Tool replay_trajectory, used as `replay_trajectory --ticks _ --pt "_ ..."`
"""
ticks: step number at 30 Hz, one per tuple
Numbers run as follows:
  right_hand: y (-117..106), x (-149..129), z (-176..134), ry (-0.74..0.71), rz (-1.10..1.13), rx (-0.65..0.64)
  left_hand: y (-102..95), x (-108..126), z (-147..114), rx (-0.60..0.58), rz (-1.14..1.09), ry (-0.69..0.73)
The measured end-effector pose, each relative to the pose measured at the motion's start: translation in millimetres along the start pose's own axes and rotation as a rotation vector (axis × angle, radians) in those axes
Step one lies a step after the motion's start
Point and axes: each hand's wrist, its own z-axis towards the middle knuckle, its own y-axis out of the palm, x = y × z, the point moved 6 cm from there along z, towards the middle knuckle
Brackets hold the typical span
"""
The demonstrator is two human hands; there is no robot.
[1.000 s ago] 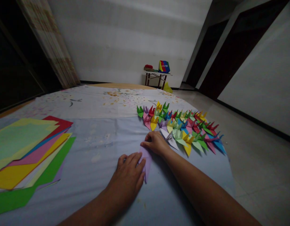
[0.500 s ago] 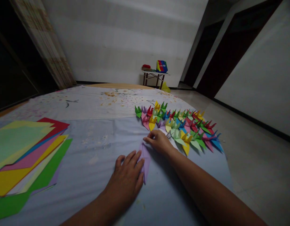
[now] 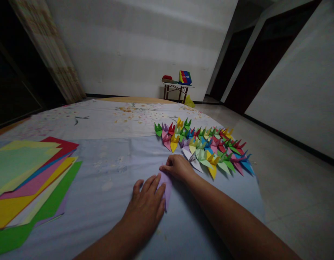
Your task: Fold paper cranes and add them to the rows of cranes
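Here, a creased, tapering slip of lilac paper [image 3: 168, 190] lies on the softly wrinkled cloth [image 3: 107, 213]; the left hand [image 3: 145, 204] rests outspread on it, while the right hand [image 3: 180, 167] pinches its far tip. Rightward and beyond the paper stand spiky folded cranes [image 3: 212, 166]; left of it, smooth flat sheets [image 3: 31, 186].

It's dim in here; faint paler bands cross the wall [image 3: 140, 47], soft shadow darkens the counter [image 3: 102, 227], and the door [image 3: 272, 54] leans, stretched sideways.
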Motion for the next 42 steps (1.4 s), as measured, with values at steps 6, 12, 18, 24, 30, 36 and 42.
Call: replay_trajectory --ticks 6,12,18,24,30,36,42 --pt "-1 2 7 0.096 -0.080 0.003 0.9 -1 -1 0.046 0.010 -0.032" --pt "1 -1 12 0.126 -0.153 0.037 3.7 -2 -2 0.037 0.009 -0.046" --pt "-2 2 13 0.132 -0.081 0.034 2.9 -1 -3 0.041 0.020 -0.068" --pt "0 8 2 0.024 0.059 -0.042 7.1 -2 -3 0.059 0.040 -0.049" --pt "1 5 0 0.064 -0.054 -0.023 11.4 3 -7 -0.045 0.090 -0.075" --pt "0 3 -1 0.074 -0.077 -0.048 12.2 17 -24 -0.129 0.104 -0.055" --pt "2 4 -2 0.057 -0.077 -0.027 -0.1 19 -52 -0.088 0.060 0.097"
